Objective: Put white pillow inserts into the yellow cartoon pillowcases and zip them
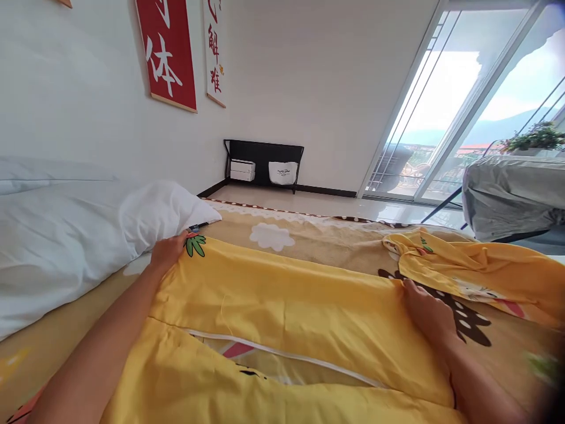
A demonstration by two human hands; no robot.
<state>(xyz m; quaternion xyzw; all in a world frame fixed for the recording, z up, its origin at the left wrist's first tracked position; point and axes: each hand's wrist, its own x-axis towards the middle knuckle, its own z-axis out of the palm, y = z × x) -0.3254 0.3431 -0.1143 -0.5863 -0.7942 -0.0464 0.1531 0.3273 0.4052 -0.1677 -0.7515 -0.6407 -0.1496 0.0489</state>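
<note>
A yellow pillowcase [282, 282] lies spread across the bed in front of me, with a long zip opening [273, 353] gaping across its near half. Through the gap a printed inner side shows. My left hand [170, 253] is closed on the far left corner, by a green leaf print. At the far right corner my right hand [428, 309] pinches the edge between thumb and fingers. The fingertips of both hands are partly hidden by the cloth. A white pillow [101, 229] lies just left of my left hand.
Another yellow printed cloth [481, 265] lies crumpled at the right. The bed has a tan patterned cover [335, 241]. Beyond it stand a black low rack [262, 156] with a white box and bag, and a grey-covered object [512, 194] near the glass door.
</note>
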